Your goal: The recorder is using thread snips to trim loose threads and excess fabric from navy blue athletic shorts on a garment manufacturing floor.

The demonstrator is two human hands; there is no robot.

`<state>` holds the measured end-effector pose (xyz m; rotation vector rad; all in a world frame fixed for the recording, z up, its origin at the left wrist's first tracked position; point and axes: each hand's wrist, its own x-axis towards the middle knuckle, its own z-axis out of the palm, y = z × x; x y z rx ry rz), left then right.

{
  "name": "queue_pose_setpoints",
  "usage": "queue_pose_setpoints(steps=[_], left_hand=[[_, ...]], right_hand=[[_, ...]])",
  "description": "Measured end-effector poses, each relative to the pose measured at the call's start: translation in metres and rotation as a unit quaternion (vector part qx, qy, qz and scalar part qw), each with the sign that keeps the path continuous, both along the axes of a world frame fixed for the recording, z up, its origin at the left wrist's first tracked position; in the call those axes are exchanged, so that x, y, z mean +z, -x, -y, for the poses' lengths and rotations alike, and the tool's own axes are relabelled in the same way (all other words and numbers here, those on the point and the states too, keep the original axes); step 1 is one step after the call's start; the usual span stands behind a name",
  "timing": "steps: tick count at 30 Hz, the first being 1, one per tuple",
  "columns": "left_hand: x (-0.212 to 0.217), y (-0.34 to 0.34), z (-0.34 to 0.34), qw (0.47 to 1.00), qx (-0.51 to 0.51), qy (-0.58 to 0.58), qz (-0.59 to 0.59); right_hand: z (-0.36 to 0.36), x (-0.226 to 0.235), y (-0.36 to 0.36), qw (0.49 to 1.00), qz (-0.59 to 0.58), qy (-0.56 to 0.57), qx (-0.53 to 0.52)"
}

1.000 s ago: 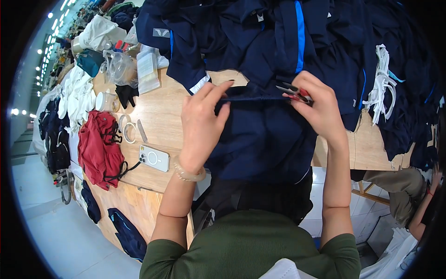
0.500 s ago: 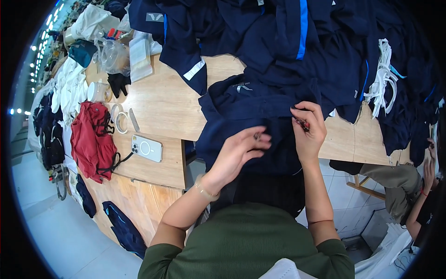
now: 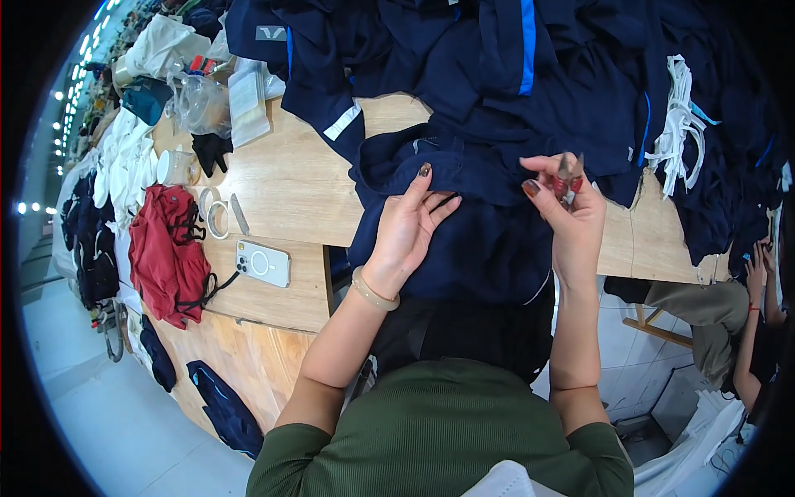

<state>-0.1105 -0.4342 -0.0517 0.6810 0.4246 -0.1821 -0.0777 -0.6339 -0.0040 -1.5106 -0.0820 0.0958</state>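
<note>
A navy collared garment (image 3: 464,257) lies at the table's front edge and hangs toward my lap. My left hand (image 3: 406,224) is at its collar, thumb on top of the cloth and fingers curled at the collar's lower edge, taking hold of the fabric. Raised just right of the collar, my right hand (image 3: 575,207) is closed around small thread snips (image 3: 568,178) with red on the handles. Their metal blades point up, away from me. My right thumb and forefinger sit near the garment's right side; any thread there is too fine to make out.
More navy garments (image 3: 571,91) with blue stripes cover the table's far side. White strips (image 3: 679,132) lie at right. On the left are a phone (image 3: 263,263), tape rolls (image 3: 217,219), a red cloth item (image 3: 170,257) and a plastic bag (image 3: 200,103). Another person's hand (image 3: 755,277) shows at far right.
My left hand has moved up from above the cloth to the collar. My right hand has shifted right and turned, so the snips' blades now show. The collar has been lifted and rumpled.
</note>
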Motion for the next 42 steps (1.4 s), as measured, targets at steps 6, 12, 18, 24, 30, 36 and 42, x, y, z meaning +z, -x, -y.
queue_pose_setpoints(steps=[6,12,18,24,30,36,42], left_hand=[[0.003,0.003,0.005,1.0,-0.012,-0.022,0.013],[0.002,0.003,0.001,0.999,-0.004,-0.022,0.024],[0.0,0.002,0.005,0.999,-0.014,-0.037,0.036],[0.001,-0.004,0.003,0.998,-0.002,-0.057,0.036],[0.005,-0.002,-0.004,0.997,0.008,-0.075,0.023],[0.005,0.0,-0.003,0.997,0.006,-0.069,0.03],[0.004,0.0,-0.004,0.997,-0.002,-0.074,0.034]], right_hand=[[-0.037,-0.015,-0.016,0.975,0.129,0.125,0.128],[-0.048,-0.03,-0.023,0.963,0.199,0.163,0.08],[-0.034,-0.022,-0.028,0.994,-0.031,-0.084,0.055],[-0.023,-0.011,-0.038,0.92,-0.143,-0.354,0.089],[-0.008,0.011,-0.043,0.974,0.002,-0.226,-0.019],[-0.042,0.006,-0.022,0.988,0.103,0.106,0.051],[-0.049,-0.021,-0.026,0.946,0.242,0.217,-0.011]])
